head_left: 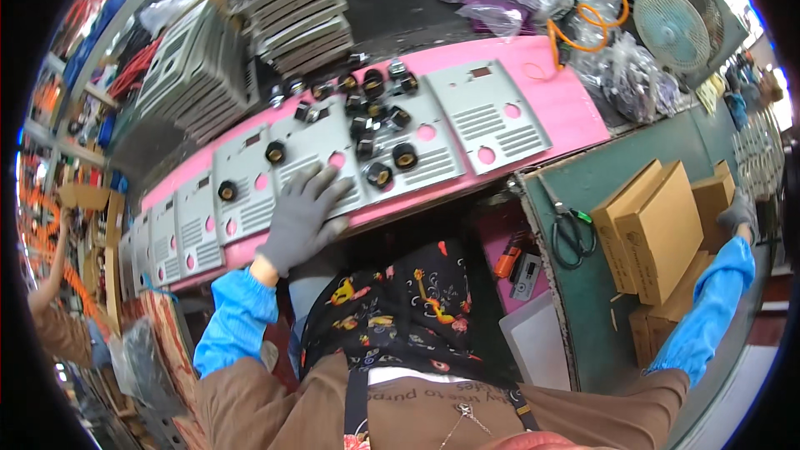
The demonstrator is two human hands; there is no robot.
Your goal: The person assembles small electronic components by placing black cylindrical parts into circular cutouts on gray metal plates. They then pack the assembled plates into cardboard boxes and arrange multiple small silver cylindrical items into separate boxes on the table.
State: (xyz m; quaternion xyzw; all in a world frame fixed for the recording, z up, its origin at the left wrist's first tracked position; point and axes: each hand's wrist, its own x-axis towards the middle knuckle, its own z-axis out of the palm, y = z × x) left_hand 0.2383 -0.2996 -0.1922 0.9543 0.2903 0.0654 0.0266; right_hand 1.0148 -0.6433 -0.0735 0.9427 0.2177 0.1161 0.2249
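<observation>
Head view: holds left hand (307, 217), fingers apart, over grey panels (492, 112) at near edge of pink tabletop (577, 117), hiding part of one. Reaches with right hand (738, 215) beside cardboard boxes (658, 233) toward right edge of green tabletop (654, 140); cannot tell state of its half-hidden fingers.

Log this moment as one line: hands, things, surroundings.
Left hand: open over slotted silver panel, contact unclear | Right hand: at far-right cardboard box, grip unclear | Around: black round parts, pink work surface, scissors

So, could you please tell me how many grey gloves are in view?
2: one on the left hand, at the silver panels; the other on the right hand, beside the cardboard boxes.
</observation>
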